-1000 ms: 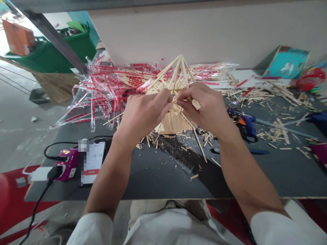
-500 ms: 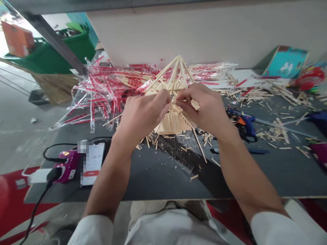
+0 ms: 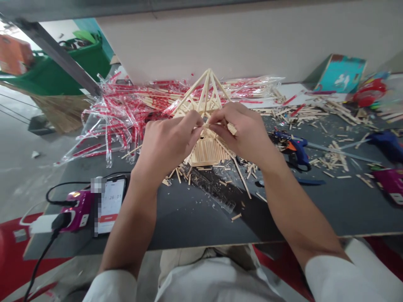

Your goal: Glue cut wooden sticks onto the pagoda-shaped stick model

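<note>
A pointed model of thin pale wooden sticks (image 3: 204,98) stands on the dark tabletop (image 3: 176,222), with a lower wall of close-set sticks (image 3: 208,152). My left hand (image 3: 168,141) and my right hand (image 3: 237,131) meet in front of it. Their fingertips pinch a thin wooden stick (image 3: 205,124) against the model. The hands hide the model's middle. Loose stick pieces (image 3: 179,174) lie around its base.
Behind the model lies a heap of clear plastic wrappers with red-marked sticks (image 3: 126,113). A blue glue gun (image 3: 296,149) and cut sticks lie to the right. A clear ruler (image 3: 212,188) lies in front, and a phone (image 3: 110,205) sits beside a charging magenta power bank (image 3: 77,212).
The whole scene has shifted slightly left in the view as my head turned. Both hands keep the same pinch on the stick, and the model has not visibly changed.
</note>
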The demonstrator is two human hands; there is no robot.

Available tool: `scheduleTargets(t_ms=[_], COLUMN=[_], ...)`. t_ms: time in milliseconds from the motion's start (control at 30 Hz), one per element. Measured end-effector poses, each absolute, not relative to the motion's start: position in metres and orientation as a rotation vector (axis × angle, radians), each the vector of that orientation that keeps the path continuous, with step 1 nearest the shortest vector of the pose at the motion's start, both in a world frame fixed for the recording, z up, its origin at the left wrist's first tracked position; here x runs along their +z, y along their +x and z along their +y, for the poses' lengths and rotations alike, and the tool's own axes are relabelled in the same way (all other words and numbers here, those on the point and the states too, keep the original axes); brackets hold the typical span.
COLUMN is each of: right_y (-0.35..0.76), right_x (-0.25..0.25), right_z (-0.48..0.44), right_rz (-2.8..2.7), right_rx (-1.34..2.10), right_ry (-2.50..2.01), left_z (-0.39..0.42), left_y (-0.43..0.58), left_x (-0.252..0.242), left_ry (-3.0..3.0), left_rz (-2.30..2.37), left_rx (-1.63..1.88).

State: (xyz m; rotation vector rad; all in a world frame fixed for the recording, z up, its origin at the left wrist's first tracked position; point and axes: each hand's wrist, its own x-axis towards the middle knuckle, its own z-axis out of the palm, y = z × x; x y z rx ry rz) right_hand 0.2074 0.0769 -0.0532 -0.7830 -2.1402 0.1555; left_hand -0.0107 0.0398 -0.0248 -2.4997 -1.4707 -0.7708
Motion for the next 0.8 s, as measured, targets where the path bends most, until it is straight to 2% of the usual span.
scheduleTargets(t_ms=[300,400,800], right_y=[0.207,0.207,0.206], right_x=[-0.053,-0.053,-0.052], right_z=[0.077,0.077,0.077], right_rz=[-2.138,-2.139,-2.132], right_rx=[0.144,0.151,0.159], right_ry=[-0.78,-0.77,-0.771], left_z=[0.039,0.041,0.047], left_y=[-0.028,-0.029,-0.022], left_x=[-0.011,-0.012,-0.021], left_ry=[-2.69,-2.711,-2.728], left_rz=[-1.694,-1.699,-1.697], left_rx=[-0.914,-0.867,-1.068])
